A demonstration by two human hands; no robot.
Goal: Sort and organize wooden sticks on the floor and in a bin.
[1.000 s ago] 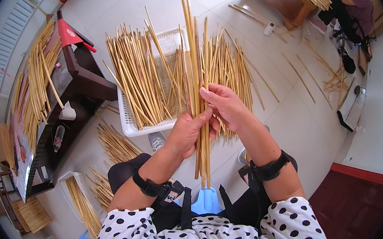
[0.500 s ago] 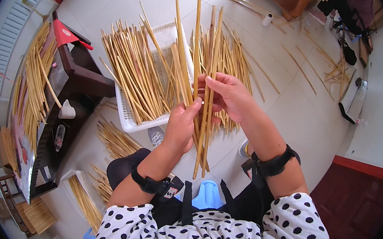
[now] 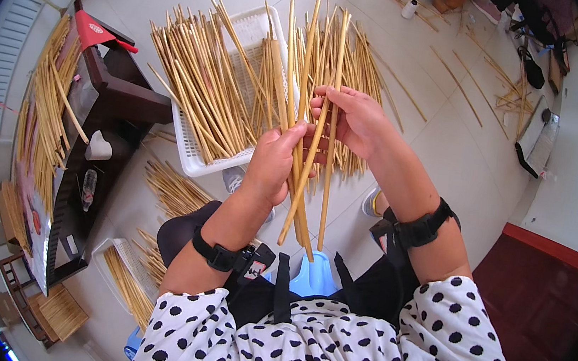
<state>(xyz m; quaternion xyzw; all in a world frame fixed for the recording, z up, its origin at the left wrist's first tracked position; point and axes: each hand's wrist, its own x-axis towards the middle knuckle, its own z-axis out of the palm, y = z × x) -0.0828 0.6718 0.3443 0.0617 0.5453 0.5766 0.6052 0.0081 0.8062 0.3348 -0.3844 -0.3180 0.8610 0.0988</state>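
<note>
My left hand [image 3: 273, 161] is closed round several long yellow-brown sticks [image 3: 299, 174] that slant up and away from me. To its right, my right hand [image 3: 353, 121] pinches one upright stick [image 3: 325, 199] between thumb and fingers. Another stick [image 3: 301, 195] leans across between the hands, its lower end toward the left and its upper part at my right fingertips. Some of my right fingers are hidden behind the sticks. Beyond the hands, a white plastic basket [image 3: 194, 164] holds many similar sticks [image 3: 203, 85], and a further pile [image 3: 362, 68] lies just right of it.
A dark table [image 3: 120, 101] at left bears more sticks [image 3: 46, 117]. Below it stands a second white basket [image 3: 104, 270] of sticks. A blue plastic stool [image 3: 317, 276] shows between my legs. Loose sticks [image 3: 456, 85] and a white spool [image 3: 409, 9] lie on the floor at far right.
Both hands have risen slightly in view. The two sticks at my right hand, nearly parallel before, now cross, their lower ends spread apart.
</note>
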